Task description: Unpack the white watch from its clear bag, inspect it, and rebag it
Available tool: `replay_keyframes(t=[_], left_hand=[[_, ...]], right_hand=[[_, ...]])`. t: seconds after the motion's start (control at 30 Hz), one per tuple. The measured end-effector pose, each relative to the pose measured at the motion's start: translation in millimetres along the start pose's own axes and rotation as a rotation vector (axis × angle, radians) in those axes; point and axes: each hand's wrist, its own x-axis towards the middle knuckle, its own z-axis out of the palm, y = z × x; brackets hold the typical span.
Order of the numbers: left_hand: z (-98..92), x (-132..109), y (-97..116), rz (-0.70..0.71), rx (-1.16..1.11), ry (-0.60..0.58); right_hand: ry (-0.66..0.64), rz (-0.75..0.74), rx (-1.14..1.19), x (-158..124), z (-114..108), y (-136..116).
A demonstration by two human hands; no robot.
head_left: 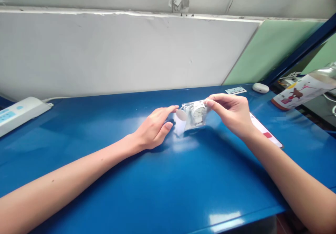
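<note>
A white wristwatch in a clear plastic bag [194, 116] is held just above the glossy blue table [168, 185], near its middle. My right hand [232, 113] pinches the bag's upper right edge between thumb and fingers. My left hand [154, 127] rests on the table at the bag's left end, fingers curled, fingertips touching a small white round piece at that end. The watch face shows through the plastic.
A white power strip [18, 113] lies at the far left. A small label [235, 90] and a white oval case [260, 88] sit at the back right. A white card with a red mark [265, 130] lies under my right wrist. A printed bottle [301, 90] lies beyond the right edge.
</note>
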Motion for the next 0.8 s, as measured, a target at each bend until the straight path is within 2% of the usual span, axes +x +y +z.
replay_keyframes(t=[0.1, 0.23, 0.33, 0.53, 0.7, 0.8], left_hand=[[0.6, 0.9, 0.4, -0.038, -0.01, 0.016], [1.4, 4.1, 2.5, -0.056, 0.029, 0.017], [0.4, 6.1, 4.1, -0.045, 0.053, -0.013], [-2.1, 8.1, 7.0, -0.025, 0.048, -0.176], [-1.3, 9.9, 9.7, -0.109, 0.063, -0.281], [-1.5, 10.9, 11.9, -0.162, 0.062, -0.308]], right_hand=[[-0.011, 0.134, 0.089, 2.6, 0.0, 4.8], [-0.114, 0.321, 0.214, 1.7, 6.2, 10.5], [-0.176, 0.408, 0.275, -1.1, 12.3, 12.4], [-0.226, 0.496, 0.303, -4.1, 17.0, 14.3], [-0.256, 0.529, 0.315, -5.7, 19.4, 20.0], [-0.299, 0.49, 0.286, -7.4, 21.1, 23.5]])
